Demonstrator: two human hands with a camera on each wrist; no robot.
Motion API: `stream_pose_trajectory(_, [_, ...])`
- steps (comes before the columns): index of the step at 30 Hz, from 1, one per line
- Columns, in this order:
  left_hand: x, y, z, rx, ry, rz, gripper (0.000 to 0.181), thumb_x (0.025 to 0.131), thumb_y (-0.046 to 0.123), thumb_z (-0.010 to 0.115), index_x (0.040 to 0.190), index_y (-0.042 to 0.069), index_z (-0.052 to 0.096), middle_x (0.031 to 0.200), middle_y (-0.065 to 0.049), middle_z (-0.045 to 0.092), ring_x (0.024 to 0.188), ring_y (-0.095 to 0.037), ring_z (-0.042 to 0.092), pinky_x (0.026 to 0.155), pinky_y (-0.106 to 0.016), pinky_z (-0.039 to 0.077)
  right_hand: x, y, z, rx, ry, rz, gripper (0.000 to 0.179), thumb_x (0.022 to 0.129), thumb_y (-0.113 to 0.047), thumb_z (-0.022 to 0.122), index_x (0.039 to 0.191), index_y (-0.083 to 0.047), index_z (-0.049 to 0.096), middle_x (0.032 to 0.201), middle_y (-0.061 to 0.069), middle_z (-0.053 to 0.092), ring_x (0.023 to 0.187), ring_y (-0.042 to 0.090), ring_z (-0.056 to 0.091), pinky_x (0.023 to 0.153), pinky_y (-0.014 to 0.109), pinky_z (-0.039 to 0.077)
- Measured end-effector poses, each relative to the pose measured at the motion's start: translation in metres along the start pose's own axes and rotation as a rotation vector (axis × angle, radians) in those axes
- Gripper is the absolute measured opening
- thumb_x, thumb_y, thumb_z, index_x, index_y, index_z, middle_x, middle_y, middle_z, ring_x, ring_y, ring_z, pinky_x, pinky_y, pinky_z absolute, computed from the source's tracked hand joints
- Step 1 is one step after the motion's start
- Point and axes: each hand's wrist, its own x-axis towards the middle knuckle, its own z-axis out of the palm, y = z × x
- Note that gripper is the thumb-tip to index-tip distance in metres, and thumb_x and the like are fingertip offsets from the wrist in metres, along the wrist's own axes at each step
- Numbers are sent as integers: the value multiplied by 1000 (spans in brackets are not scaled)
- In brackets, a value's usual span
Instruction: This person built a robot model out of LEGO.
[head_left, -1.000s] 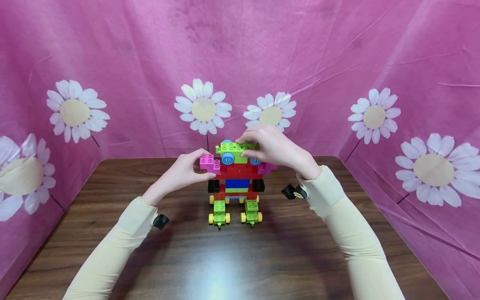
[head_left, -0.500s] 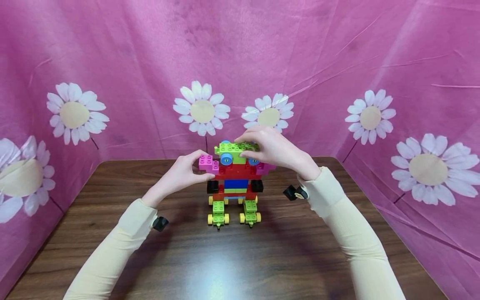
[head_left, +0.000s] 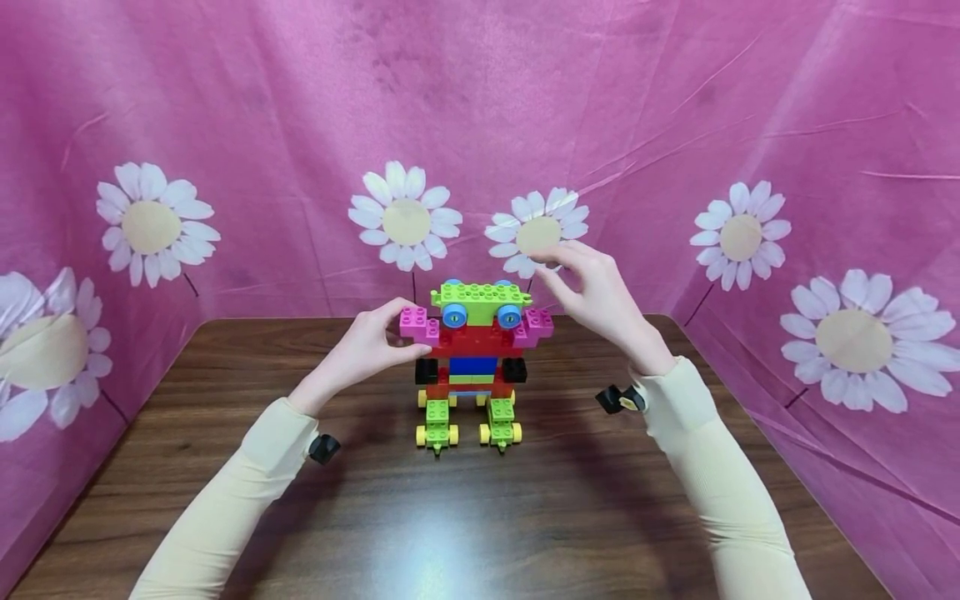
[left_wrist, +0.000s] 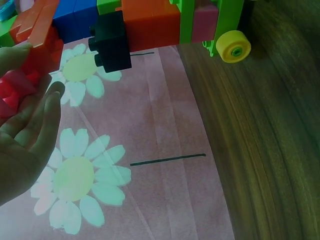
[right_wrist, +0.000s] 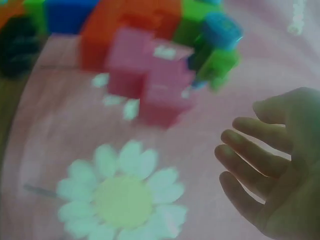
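A figure built of toy bricks stands upright on the table, with a red body [head_left: 471, 340], a blue brick [head_left: 473, 367] in its middle and pink stepped arms. Its head is a green wheeled brick base [head_left: 480, 302] with blue wheels. My left hand [head_left: 365, 346] grips the pink brick arm [head_left: 414, 323] on the left side; the left wrist view shows thumb and fingers around the pink bricks [left_wrist: 17, 90]. Just off the head's right end, my right hand [head_left: 592, 287] is in the air, holding nothing. In the right wrist view its fingers [right_wrist: 255, 132] are spread and loosely bent, apart from the other pink arm [right_wrist: 150, 75].
Two green wheeled feet [head_left: 437, 423] with yellow wheels rest on the brown wooden table [head_left: 360, 517]. Black bricks [head_left: 514, 370] stick out at the figure's sides. A pink cloth [head_left: 637, 100] with white daisies hangs behind and along both sides.
My right hand has let go of the green head and moved right, uncovering the head's right wheel and the right pink arm. The left hand keeps its grip in the same place.
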Motion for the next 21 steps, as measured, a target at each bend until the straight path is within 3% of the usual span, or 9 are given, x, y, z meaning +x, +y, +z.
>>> stream_pose_trajectory(6, [0, 0, 1, -1, 12, -8, 44, 82, 22, 82, 117, 11, 58, 99, -8, 70, 85, -19, 67, 78, -34, 60, -27, 21, 8, -7, -25, 90, 21, 94, -12, 67, 112, -4, 73, 106, 10, 74, 97, 22, 69, 87, 40, 57])
stream_pose_trajectory(13, [0, 0, 1, -10, 26, -11, 45, 82, 20, 82, 118, 10, 57, 100, -9, 70, 85, -20, 68, 78, -35, 60, -42, 21, 17, 35, -85, 134, 22, 94, -17, 68, 114, -8, 73, 108, 6, 75, 96, 18, 69, 80, 38, 59])
stream_pose_trajectory(21, [3, 0, 2, -16, 42, -16, 46, 81, 20, 83, 119, 9, 58, 100, -9, 71, 84, -20, 69, 76, -31, 60, -45, 20, 20, 72, -94, 191, 20, 96, -18, 65, 113, -13, 74, 109, 6, 75, 86, 12, 65, 70, 18, 51])
